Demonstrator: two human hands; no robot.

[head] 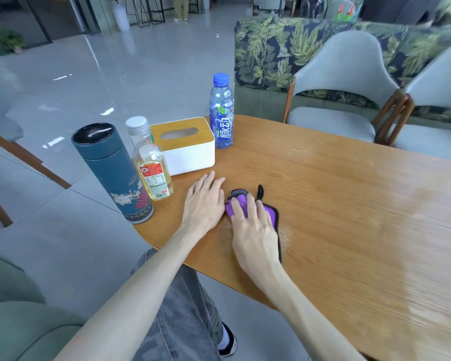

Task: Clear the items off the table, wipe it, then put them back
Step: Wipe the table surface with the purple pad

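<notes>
We see the right hand (pixel 254 225) pressing flat, fingers spread, on the purple cloth (pixel 270 213) at frame centre, and the left hand (pixel 205 201) resting open on the worktop (pixel 349 204) beside it, likely bracing. Thermos (pixel 112 173), oil bottle (pixel 151 162), tissue box (pixel 185 145) and drink bottle (pixel 221 113) crowd the rounded left edge, seemingly parked there; the wide bare run at right gives wiping room.

On one wooden table (pixel 336 199): two bottles, a blue-capped drink bottle (pixel 221 112) far and an oil bottle (pixel 151 162) left; one dark flask (pixel 112 173); one tissue box (pixel 185 147); one purple cloth (pixel 245 207); two grey chairs (pixel 341 87) far right
</notes>
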